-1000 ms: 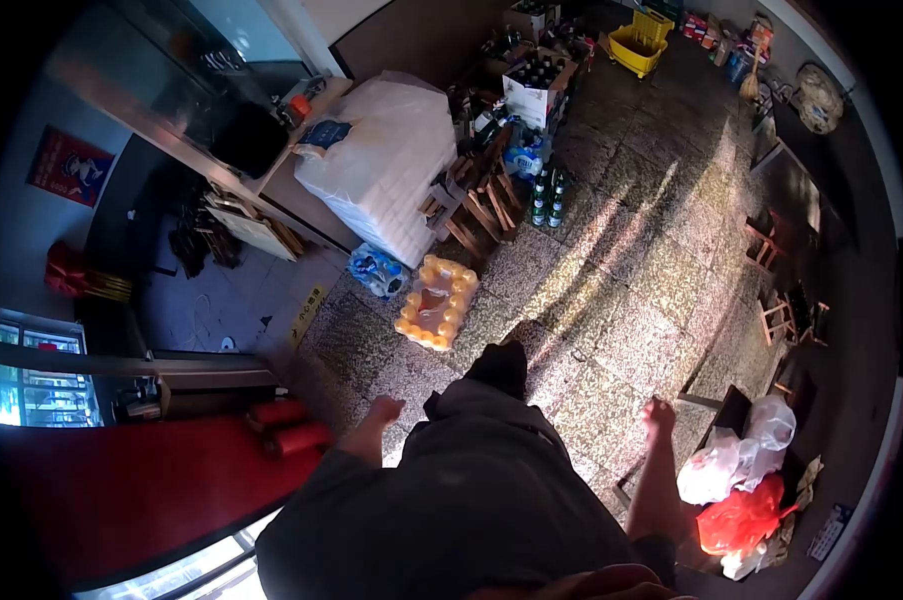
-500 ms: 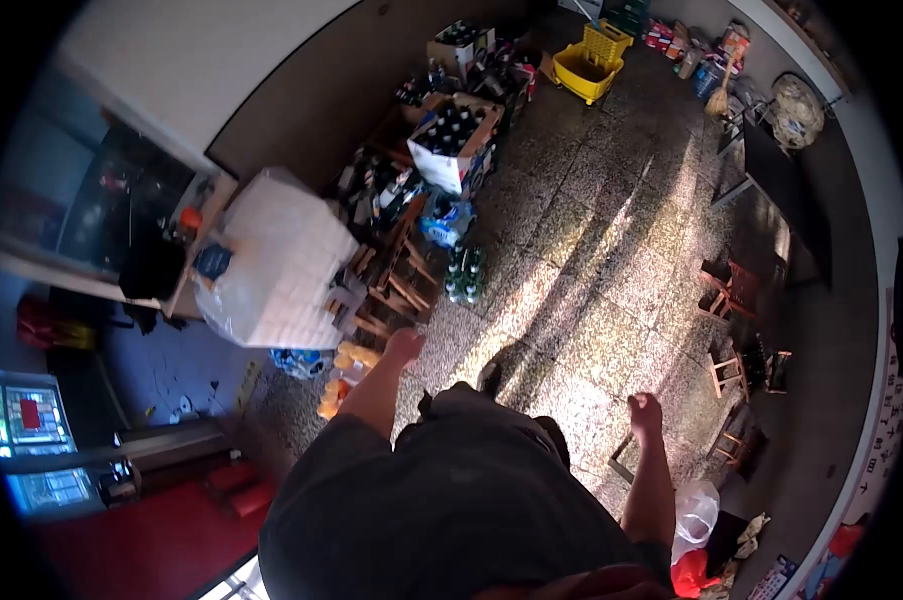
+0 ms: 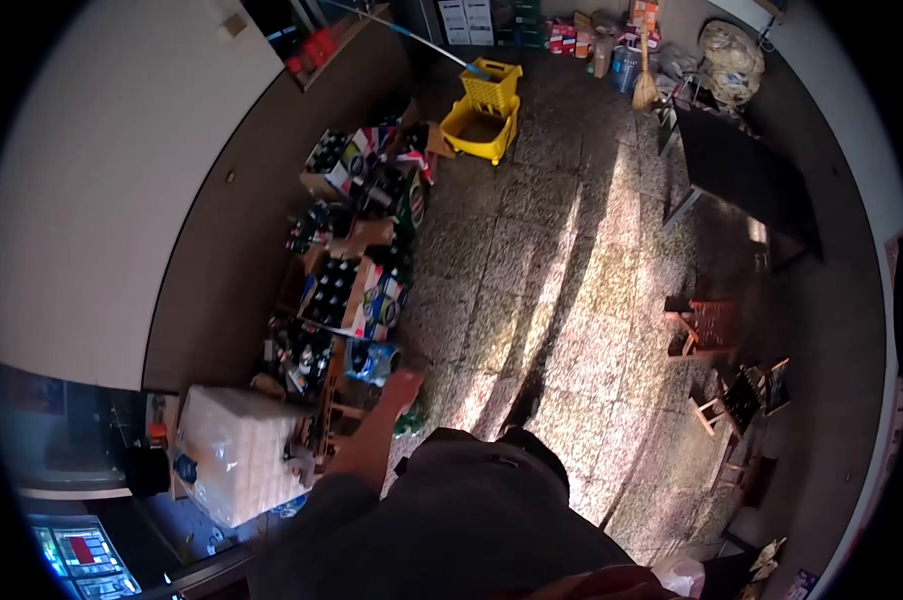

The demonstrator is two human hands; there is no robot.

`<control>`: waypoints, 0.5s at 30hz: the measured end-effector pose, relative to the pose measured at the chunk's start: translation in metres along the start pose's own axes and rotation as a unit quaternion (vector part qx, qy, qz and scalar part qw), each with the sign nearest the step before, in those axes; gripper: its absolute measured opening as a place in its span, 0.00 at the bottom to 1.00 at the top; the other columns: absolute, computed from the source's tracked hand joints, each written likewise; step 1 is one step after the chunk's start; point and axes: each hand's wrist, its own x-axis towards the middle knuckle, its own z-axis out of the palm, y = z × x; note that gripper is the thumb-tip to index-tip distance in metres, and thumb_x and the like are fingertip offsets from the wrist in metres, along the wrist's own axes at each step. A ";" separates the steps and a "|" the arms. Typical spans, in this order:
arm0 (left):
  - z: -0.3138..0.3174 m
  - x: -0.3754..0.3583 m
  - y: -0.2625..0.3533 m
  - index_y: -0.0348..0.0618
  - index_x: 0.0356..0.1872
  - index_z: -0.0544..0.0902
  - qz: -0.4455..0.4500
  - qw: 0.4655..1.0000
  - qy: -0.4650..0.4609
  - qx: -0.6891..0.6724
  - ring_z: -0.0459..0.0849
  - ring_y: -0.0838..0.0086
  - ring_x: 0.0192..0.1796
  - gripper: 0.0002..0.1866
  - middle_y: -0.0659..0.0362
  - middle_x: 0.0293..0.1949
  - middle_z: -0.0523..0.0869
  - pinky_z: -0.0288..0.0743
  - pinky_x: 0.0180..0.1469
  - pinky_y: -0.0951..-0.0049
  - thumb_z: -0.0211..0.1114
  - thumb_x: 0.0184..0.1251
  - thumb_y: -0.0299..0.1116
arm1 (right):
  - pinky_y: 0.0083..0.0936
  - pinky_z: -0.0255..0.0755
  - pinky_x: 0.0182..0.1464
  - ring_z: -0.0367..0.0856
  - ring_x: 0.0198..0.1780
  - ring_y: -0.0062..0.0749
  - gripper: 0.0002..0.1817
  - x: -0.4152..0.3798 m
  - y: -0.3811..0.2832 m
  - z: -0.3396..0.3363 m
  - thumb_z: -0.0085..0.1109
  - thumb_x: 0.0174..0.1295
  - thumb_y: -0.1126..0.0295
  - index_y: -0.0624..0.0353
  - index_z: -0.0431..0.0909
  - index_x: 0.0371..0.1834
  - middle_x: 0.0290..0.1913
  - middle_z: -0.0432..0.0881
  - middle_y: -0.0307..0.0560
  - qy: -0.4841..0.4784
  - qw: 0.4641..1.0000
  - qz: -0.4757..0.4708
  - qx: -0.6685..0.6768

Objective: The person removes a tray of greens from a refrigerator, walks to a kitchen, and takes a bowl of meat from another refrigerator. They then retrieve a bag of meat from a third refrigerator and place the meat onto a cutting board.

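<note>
My left hand [image 3: 403, 390] hangs out in front of my left side, its fingers loosely curled with no object visible in them. Just below it, the green bottles [image 3: 411, 415] on the floor are partly covered by the hand and arm. Beyond it lies a blue plastic-wrapped pack [image 3: 371, 361]; whether the hand touches it is not clear, but it seems to pass above. Left of the hand are wooden stools [image 3: 339, 410]. My right hand is out of the picture.
Boxes of dark bottles [image 3: 333, 290] line the left wall. A yellow mop bucket [image 3: 481, 125] stands ahead. A large plastic-wrapped stack [image 3: 236, 455] is at left. Along the right are a dark table [image 3: 741, 175], a reddish chair [image 3: 709, 327] and small stools [image 3: 741, 400]. A broom [image 3: 644, 90] leans at the back.
My view has moved forward and turned left, so the bucket and bottle boxes sit further left. My right hand, visible earlier, has left the view.
</note>
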 end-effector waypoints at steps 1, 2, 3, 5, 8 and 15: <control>0.017 0.004 -0.014 0.45 0.38 0.79 -0.024 0.999 -0.027 -0.025 0.81 0.52 0.39 0.09 0.46 0.32 0.81 0.73 0.38 0.52 0.53 0.60 0.33 | 0.41 0.73 0.33 0.80 0.29 0.50 0.20 0.022 -0.021 -0.053 0.54 0.60 0.50 0.57 0.80 0.29 0.26 0.81 0.56 0.008 1.000 -0.009 0.001; 0.032 0.008 -0.024 0.47 0.38 0.79 -0.049 0.996 -0.052 -0.048 0.81 0.52 0.38 0.09 0.47 0.31 0.81 0.74 0.36 0.51 0.53 0.59 0.32 | 0.42 0.73 0.34 0.81 0.30 0.51 0.21 0.054 -0.034 -0.103 0.54 0.61 0.49 0.57 0.80 0.29 0.28 0.82 0.57 0.024 1.000 -0.006 0.019; 0.031 0.005 -0.024 0.47 0.39 0.79 -0.018 0.994 -0.084 0.069 0.82 0.52 0.37 0.09 0.47 0.31 0.81 0.74 0.35 0.51 0.54 0.58 0.32 | 0.42 0.72 0.36 0.80 0.31 0.52 0.22 0.152 0.029 -0.116 0.55 0.61 0.49 0.59 0.80 0.24 0.28 0.82 0.57 0.040 0.985 0.096 0.139; 0.043 -0.005 -0.047 0.47 0.41 0.79 -0.080 0.988 -0.108 0.078 0.83 0.52 0.34 0.10 0.47 0.28 0.81 0.74 0.32 0.52 0.56 0.57 0.33 | 0.41 0.73 0.38 0.81 0.34 0.50 0.21 0.195 -0.044 -0.271 0.56 0.61 0.50 0.58 0.81 0.25 0.29 0.82 0.56 0.159 0.984 0.079 0.024; 0.063 0.009 -0.105 0.47 0.32 0.79 -0.441 0.793 -0.032 -0.419 0.81 0.58 0.23 0.08 0.51 0.24 0.82 0.73 0.23 0.57 0.61 0.56 0.39 | 0.36 0.72 0.32 0.79 0.26 0.42 0.17 0.285 -0.118 -0.453 0.57 0.61 0.56 0.60 0.80 0.28 0.27 0.81 0.49 0.359 0.930 -0.012 0.081; 0.040 0.239 -0.072 0.51 0.36 0.84 -0.470 0.848 -0.019 -0.244 0.84 0.57 0.29 0.10 0.52 0.30 0.85 0.77 0.31 0.53 0.61 0.55 0.38 | 0.26 0.69 0.25 0.76 0.24 0.25 0.12 0.392 -0.367 -0.664 0.51 0.60 0.64 0.60 0.80 0.37 0.26 0.81 0.43 0.318 0.884 -0.020 0.343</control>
